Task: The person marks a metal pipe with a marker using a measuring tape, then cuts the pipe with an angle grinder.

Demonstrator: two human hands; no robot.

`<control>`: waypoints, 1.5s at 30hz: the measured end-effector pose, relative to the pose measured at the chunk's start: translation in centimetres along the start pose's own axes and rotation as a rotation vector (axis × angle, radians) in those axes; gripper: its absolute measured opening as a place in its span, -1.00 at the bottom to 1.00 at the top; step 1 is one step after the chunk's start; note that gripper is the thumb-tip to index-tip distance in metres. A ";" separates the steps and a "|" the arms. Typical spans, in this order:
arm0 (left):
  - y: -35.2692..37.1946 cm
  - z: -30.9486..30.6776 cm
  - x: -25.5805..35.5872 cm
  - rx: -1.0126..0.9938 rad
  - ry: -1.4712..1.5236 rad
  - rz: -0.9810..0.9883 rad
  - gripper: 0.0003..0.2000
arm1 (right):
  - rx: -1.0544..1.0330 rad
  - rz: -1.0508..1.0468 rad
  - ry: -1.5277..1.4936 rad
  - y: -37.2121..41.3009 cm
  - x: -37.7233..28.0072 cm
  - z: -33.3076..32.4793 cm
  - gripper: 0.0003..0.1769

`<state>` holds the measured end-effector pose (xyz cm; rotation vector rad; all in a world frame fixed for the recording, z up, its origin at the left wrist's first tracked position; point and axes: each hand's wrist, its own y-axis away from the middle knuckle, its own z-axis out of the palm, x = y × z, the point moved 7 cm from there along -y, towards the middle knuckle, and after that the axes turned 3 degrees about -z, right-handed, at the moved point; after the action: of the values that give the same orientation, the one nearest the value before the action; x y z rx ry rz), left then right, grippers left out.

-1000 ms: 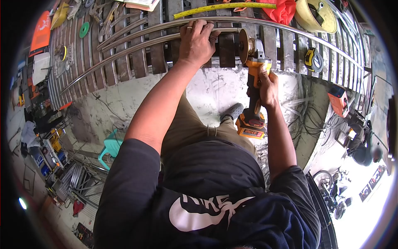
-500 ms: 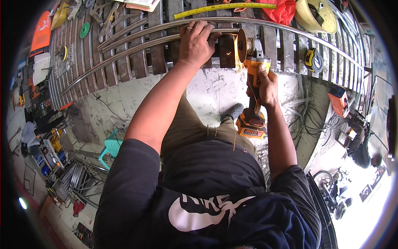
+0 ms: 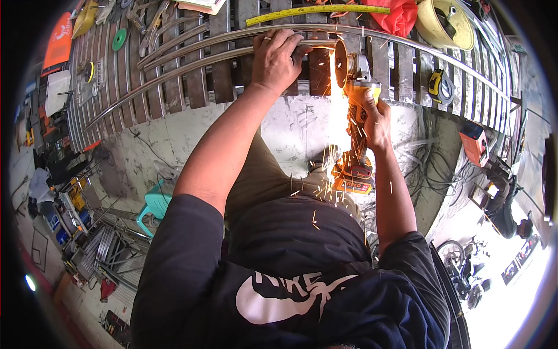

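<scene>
My right hand (image 3: 376, 123) is closed round the body of a cordless angle grinder (image 3: 365, 92) with an orange battery. The grinder's cutting disc (image 3: 342, 65) meets the end of a thin metal tube (image 3: 215, 58) lying on the slatted metal bench (image 3: 226, 81). From that contact a bright stream of sparks (image 3: 337, 110) pours down towards my lap. My left hand (image 3: 276, 63) is wrapped over the tube just left of the disc, pressing it to the bench; a longer tube (image 3: 418, 44) runs close behind. My left fingertips are partly hidden.
Behind the tubes lie a yellow measuring strip (image 3: 317, 10), a red bag (image 3: 395, 14) and a yellow bucket (image 3: 439, 26). A tape measure (image 3: 440, 86) rests on the bench at right. Cables (image 3: 442, 166) trail on the floor; a person (image 3: 504, 203) is beyond. A green stool (image 3: 154, 208) stands left.
The sparks have grown from a faint, narrow spray to a thick bright stream that scatters over my lap. Both hands and the grinder stay almost in place.
</scene>
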<state>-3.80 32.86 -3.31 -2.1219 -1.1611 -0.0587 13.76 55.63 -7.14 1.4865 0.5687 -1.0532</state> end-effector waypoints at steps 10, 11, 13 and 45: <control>0.0 -0.1 0.0 -0.003 0.024 0.003 -0.72 | 0.049 -0.087 0.110 0.0 -1.0 -0.1 -0.28; 0.0 -0.1 0.0 -0.002 0.027 0.002 -0.72 | 0.046 -0.083 0.112 -0.1 -0.7 -0.2 -0.28; 0.1 0.0 -0.1 -0.008 0.041 0.001 -0.72 | 0.045 -0.081 0.123 -0.5 -0.1 -0.6 -0.27; 0.1 -0.6 0.4 -0.039 0.080 -0.026 -0.71 | -0.015 -0.078 0.066 -0.7 -0.1 -0.3 -0.31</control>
<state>-3.29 32.79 -2.77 -2.1190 -1.1485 -0.1779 13.27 56.12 -7.45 1.5002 0.6839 -1.0608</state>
